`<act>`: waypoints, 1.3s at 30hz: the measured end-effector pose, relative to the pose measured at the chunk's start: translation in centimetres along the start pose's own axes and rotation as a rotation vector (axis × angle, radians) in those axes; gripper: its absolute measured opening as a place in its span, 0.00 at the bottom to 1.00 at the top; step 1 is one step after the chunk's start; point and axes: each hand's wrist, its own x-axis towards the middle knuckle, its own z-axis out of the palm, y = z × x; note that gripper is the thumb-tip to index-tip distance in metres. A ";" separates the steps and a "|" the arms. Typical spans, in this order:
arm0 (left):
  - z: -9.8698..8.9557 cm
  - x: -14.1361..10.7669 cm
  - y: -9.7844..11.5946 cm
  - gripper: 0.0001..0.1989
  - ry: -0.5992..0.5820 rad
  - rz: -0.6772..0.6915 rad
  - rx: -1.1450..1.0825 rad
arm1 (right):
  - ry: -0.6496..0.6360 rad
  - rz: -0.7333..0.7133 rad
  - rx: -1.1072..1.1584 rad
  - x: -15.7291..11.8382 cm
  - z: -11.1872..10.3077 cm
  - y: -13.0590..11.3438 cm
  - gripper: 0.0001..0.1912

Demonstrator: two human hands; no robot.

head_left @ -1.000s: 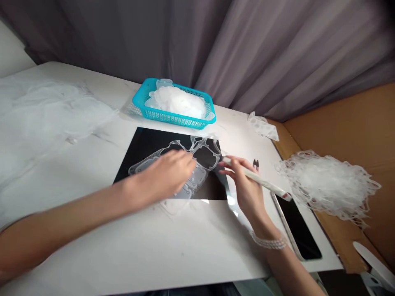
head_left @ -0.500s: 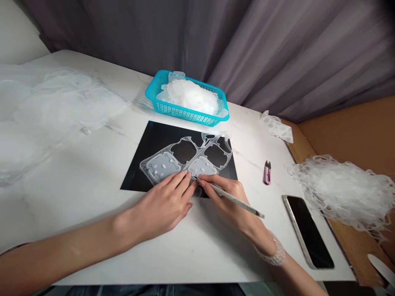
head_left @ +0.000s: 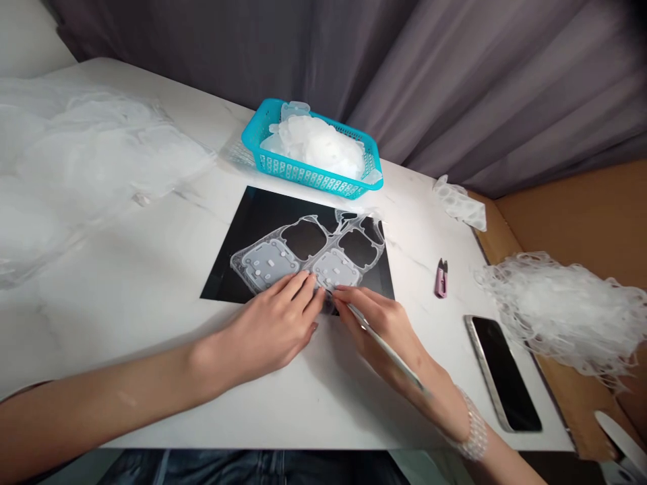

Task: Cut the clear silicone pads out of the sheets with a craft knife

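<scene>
1. The left hand (head_left: 270, 330) lies released, its fingers (head_left: 298, 289) spread on a clear moulded plastic sheet (head_left: 265, 264) without gripping it.
2. The right hand (head_left: 381, 330) is clenched, its fingers (head_left: 354, 300) grasping a slim white pen-like tool (head_left: 389, 350), whose tip is hidden at the sheet's near edge.
3. The sheet lies beneath and ahead of both sets of fingers, on a black mat (head_left: 222, 286) atop a white marble counter (head_left: 333, 417).
4. Farther ahead of the fingers stands a teal plastic basket (head_left: 313, 179) heaped with clear plastic pieces (head_left: 318, 145).
5. Right of the fingers lie pink thread snips (head_left: 441, 278), a phone (head_left: 500, 374) and a tangled pile of clear plastic strips (head_left: 561, 313).
6. Well left of the fingers, a spread of clear plastic film (head_left: 85, 162) lies on the counter.
</scene>
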 end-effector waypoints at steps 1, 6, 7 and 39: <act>-0.1 0.0 0.0 0.23 -0.010 0.004 0.004 | 0.004 -0.029 -0.027 -0.3 -0.1 0.2 0.08; -0.3 0.1 -0.1 0.21 -0.001 0.026 0.020 | -0.042 -0.410 -0.319 -0.2 0.4 1.8 0.11; -0.3 0.1 -0.1 0.21 0.008 0.023 0.017 | -0.035 -0.473 -0.369 0.0 0.6 2.1 0.11; 0.0 -0.5 -0.3 0.19 0.049 -0.116 -0.188 | 0.757 0.311 0.808 0.8 -15.2 11.4 0.10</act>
